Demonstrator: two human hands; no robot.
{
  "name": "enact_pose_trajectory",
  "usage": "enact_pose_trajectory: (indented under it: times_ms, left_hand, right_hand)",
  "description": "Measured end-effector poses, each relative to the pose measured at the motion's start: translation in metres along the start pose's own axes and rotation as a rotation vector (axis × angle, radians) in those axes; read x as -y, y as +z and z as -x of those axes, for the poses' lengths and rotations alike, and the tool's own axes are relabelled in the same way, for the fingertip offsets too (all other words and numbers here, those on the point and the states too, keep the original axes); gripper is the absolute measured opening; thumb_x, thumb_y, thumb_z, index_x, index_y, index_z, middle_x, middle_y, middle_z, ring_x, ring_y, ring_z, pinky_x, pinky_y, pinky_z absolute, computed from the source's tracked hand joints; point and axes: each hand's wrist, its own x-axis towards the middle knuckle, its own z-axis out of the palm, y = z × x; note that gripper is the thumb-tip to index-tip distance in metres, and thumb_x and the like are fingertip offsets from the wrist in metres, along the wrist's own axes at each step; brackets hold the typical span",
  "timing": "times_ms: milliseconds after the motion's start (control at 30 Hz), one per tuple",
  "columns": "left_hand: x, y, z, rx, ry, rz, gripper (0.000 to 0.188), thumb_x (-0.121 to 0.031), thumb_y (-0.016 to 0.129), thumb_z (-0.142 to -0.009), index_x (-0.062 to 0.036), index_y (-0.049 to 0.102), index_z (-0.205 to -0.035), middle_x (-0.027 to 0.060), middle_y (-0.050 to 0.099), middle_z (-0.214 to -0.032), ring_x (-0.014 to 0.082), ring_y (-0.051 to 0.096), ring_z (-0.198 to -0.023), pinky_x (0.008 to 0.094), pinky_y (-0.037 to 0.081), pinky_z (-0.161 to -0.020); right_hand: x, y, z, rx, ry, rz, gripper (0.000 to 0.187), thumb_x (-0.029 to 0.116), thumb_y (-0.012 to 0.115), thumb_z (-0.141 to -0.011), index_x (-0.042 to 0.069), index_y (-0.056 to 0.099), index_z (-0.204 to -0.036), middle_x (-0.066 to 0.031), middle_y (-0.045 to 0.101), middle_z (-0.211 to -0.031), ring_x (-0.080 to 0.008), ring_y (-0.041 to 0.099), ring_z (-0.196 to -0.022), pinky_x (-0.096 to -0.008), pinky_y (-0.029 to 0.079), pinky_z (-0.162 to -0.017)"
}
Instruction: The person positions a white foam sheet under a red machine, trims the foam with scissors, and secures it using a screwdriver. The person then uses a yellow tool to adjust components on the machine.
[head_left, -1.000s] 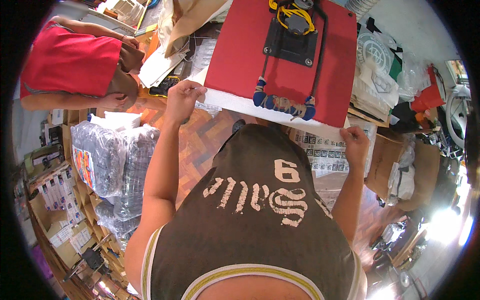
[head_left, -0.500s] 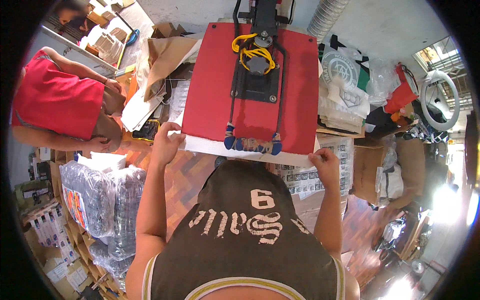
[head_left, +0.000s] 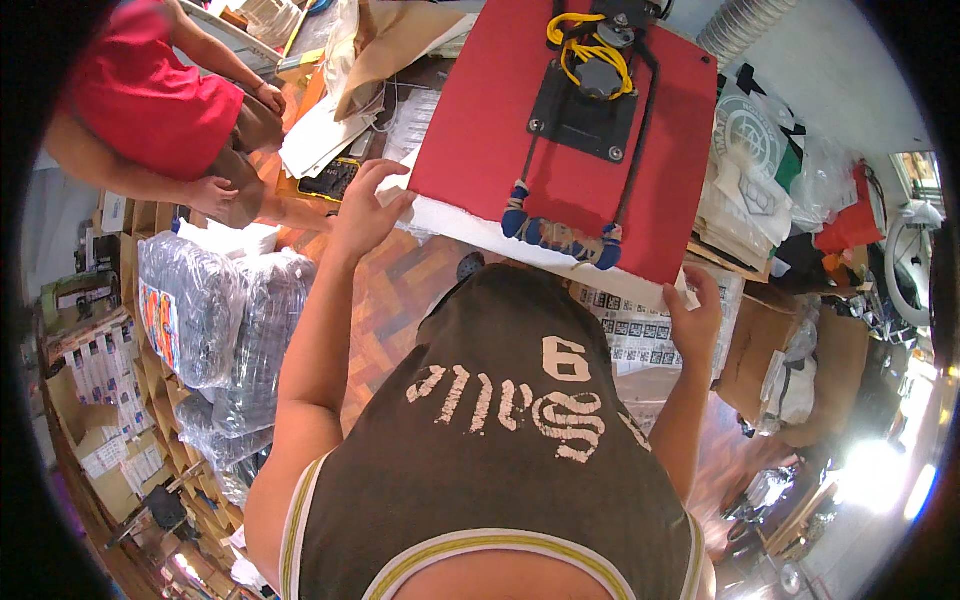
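Note:
In front of me is a heat press with a broad red upper plate (head_left: pixel 470 130). A white cloth (head_left: pixel 470 220) shows along the plate's front edge; the rest of it is hidden underneath. My left hand (head_left: pixel 370 212) pinches the cloth's left corner between thumb and fingers. At the opposite corner, my right hand (head_left: pixel 695 312) grips the cloth in the same way. Between them, the press's handle bar (head_left: pixel 562 236), wrapped in blue and tan material, hangs over the front edge. Neither hand touches it.
A person in a red top (head_left: pixel 160 100) stands at the left. Plastic-wrapped bundles (head_left: pixel 190 310) are stacked below them. To the right lie a pile of printed bags (head_left: pixel 740 190) and an open cardboard box (head_left: pixel 750 350). A yellow cord (head_left: pixel 600 55) is looped on the press.
My view has shifted and tilted, so the press sits higher and farther right. Both hands stay at the cloth's front corners. The person at the left has barely moved.

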Motion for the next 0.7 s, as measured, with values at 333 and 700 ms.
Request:
enact_pose_trajectory:
  times_ms: [333, 700]
  left_hand:
    - [0.023, -0.014, 0.011, -0.139, -0.015, -0.068, 0.025, -0.006, 0.069, -0.089, 0.0003, 0.068, -0.113, 0.0135, 0.067, -0.120, 0.0286, 0.062, -0.116, 0.0394, 0.047, -0.102]
    - [-0.055, 0.029, 0.012, 0.077, 0.346, -0.348, 0.029, -0.008, 0.080, -0.077, -0.0049, 0.070, -0.104, 0.0109, 0.066, -0.116, 0.0334, 0.057, -0.119, 0.0463, 0.041, -0.106]
  right_hand:
    - [-0.002, 0.004, 0.003, -0.074, -0.038, -0.024, 0.041, 0.020, 0.080, -0.083, 0.002, 0.067, -0.117, -0.0153, 0.069, -0.113, -0.0308, 0.065, -0.110, -0.0403, 0.050, -0.097]
    - [0.020, -0.013, 0.017, 0.039, 0.054, -0.031, 0.039, 0.019, 0.080, -0.080, 0.003, 0.069, -0.115, -0.0171, 0.072, -0.104, -0.0326, 0.069, -0.096, -0.0412, 0.053, -0.087]
